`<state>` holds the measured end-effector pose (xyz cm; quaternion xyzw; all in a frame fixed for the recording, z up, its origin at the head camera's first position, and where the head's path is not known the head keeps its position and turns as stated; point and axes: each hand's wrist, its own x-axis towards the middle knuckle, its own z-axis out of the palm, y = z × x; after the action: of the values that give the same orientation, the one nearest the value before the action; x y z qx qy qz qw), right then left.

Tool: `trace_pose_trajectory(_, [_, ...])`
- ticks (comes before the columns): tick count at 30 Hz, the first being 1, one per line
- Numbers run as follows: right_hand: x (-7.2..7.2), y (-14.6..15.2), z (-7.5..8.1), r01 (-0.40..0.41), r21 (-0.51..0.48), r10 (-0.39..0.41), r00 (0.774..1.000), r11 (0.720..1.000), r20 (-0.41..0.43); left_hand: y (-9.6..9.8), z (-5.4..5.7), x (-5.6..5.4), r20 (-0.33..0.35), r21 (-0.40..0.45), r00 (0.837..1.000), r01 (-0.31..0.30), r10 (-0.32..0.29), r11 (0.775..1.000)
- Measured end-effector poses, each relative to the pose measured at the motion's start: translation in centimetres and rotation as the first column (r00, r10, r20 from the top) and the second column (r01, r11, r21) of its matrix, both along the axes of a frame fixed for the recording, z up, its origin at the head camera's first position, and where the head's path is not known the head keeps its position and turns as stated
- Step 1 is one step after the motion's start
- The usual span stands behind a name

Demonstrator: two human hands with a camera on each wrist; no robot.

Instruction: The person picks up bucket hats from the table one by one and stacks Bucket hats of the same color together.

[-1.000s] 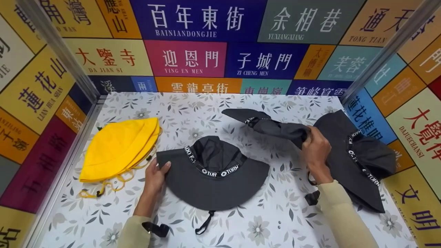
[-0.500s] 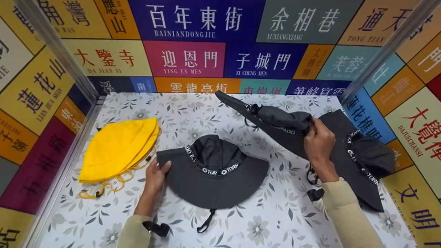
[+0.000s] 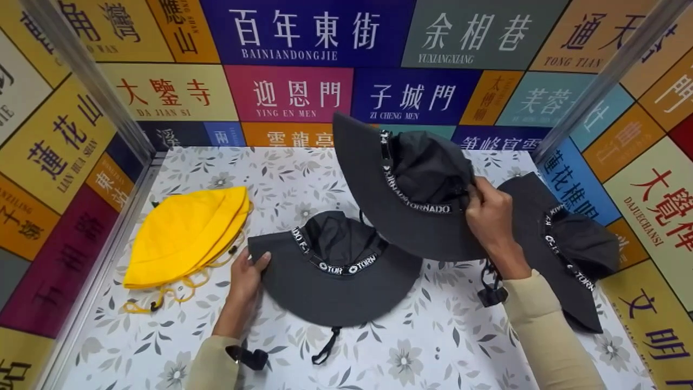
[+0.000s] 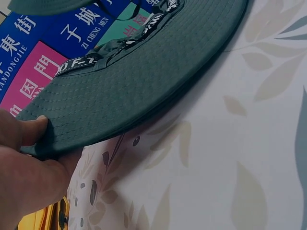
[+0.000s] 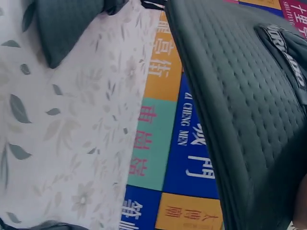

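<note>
My left hand (image 3: 246,279) pinches the left brim edge of a dark grey bucket hat (image 3: 341,298), thumb on top and fingers beneath, also seen in the left wrist view, where the brim (image 4: 120,105) spreads away from the thumb. Up off the table, my right hand (image 3: 492,216) grips a second dark grey bucket hat (image 3: 427,168) by its right side. That raised hat is tilted, showing its crumpled inside and lettered band. In the right wrist view its stitched brim (image 5: 230,96) fills the right side, and only a sliver of the hand (image 5: 301,206) shows.
A third dark grey hat (image 3: 587,244) lies at the right, partly behind my right arm. Stacked yellow hats (image 3: 184,238) with cords lie at the left. Sign-printed panels (image 3: 292,92) wall the flower-patterned table (image 3: 406,363) at the back and sides.
My right hand has raised its hat and turned it, so the brim stands up and the inside faces me. The left hand has kept its pinch on the other hat with hardly any movement.
</note>
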<state>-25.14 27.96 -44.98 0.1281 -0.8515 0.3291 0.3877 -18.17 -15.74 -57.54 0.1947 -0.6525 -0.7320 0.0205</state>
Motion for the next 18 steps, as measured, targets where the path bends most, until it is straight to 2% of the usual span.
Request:
trace_pose_trajectory(5, [-0.1, -1.3, 0.8, -0.116, 0.08, 0.116, 0.993, 0.99, 0.008, 0.0, -0.2, -0.2, 0.021, 0.02, 1.0, 0.003, -0.004, 1.0])
trace_pose_trajectory(9, [0.1, -2.5, 1.6, -0.242, 0.098, 0.239, 0.97, 0.965, 0.049, 0.0, -0.5, -0.4, 0.021, 0.043, 1.0, -0.008, 0.007, 0.999])
trace_pose_trajectory(11, [0.2, -3.1, 2.0, -0.327, 0.093, 0.318, 0.943, 0.941, 0.093, 0.1, -0.6, -0.5, 0.012, 0.054, 1.0, -0.013, 0.012, 0.998])
trace_pose_trajectory(14, [0.4, -3.8, 2.4, -0.45, 0.07, 0.433, 0.884, 0.89, 0.176, 0.1, -0.6, -0.4, 0.015, 0.037, 1.0, -0.012, 0.011, 0.999])
trace_pose_trajectory(18, [0.6, -4.6, 2.7, -0.547, 0.013, 0.522, 0.807, 0.837, 0.277, -0.1, -0.5, -0.5, 0.051, -0.021, 0.998, 0.026, -0.024, 0.999])
